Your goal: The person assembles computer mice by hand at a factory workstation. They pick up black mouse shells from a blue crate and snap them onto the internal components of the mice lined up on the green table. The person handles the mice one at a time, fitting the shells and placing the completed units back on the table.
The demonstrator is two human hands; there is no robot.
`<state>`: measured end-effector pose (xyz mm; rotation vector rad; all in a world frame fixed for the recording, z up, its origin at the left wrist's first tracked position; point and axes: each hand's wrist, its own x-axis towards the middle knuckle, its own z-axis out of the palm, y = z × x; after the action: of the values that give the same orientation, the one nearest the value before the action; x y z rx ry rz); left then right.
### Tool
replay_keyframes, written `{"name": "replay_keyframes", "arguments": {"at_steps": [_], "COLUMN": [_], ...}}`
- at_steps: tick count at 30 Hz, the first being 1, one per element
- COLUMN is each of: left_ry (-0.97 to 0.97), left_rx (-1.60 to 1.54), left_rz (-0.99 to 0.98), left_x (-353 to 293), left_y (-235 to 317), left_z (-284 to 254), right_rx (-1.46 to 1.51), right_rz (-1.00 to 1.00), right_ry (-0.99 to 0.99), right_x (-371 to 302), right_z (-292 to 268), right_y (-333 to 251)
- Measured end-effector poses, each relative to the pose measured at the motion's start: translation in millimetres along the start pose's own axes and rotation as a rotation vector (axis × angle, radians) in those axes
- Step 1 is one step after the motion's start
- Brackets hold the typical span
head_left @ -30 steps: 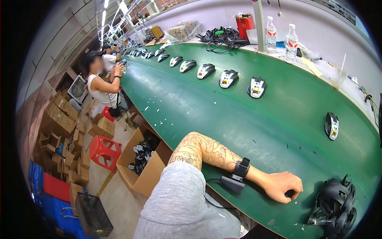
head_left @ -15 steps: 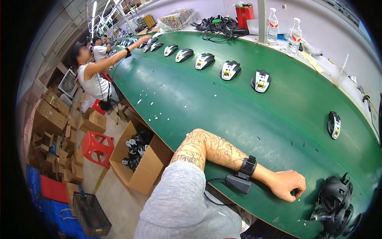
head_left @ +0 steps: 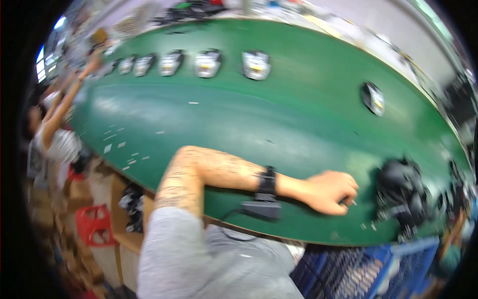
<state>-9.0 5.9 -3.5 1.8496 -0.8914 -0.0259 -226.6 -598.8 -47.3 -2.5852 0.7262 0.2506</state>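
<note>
My left hand (head_left: 329, 193) rests on the green table, fingers curled closed around a small dark thing; only a bit of it shows, too little to name. A black band with a grey box-like unit is strapped to that wrist. Just right of the hand lies a heap of black plastic mouse shells (head_left: 401, 187). Farther back, a half-assembled computer mouse (head_left: 373, 98), silver and black with a yellow part inside, sits apart from the others. Another such mouse (head_left: 257, 65) stands at the right end of a row of several. My right hand is out of the picture.
Small white scraps (head_left: 122, 145) dot the green tabletop (head_left: 224, 119) at left. Beyond them a co-worker reaches toward the row. A red stool (head_left: 94, 225) and a carton of black-and-white parts stand below the table's left edge; a blue plastic crate (head_left: 363, 271) stands below the near edge.
My view has swung rightward and blurred, so the mice and table appear farther left. The blue crate and more things at right have come into sight. My left hand stays closed.
</note>
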Motion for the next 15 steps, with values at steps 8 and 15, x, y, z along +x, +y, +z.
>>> {"name": "replay_keyframes", "arguments": {"at_steps": [8, 15], "left_ry": [0.01, -0.023], "left_rx": [-0.043, -0.044], "left_rz": [0.031, -0.062], "left_x": [6, 3], "left_y": [-6, 5], "left_z": [1, -6], "right_rx": [-0.068, -0.043], "right_rz": [0.179, 0.059], "right_ry": [0.257, 0.473], "right_x": [-76, -84], "right_z": [-81, -133], "right_y": [12, -19]}}
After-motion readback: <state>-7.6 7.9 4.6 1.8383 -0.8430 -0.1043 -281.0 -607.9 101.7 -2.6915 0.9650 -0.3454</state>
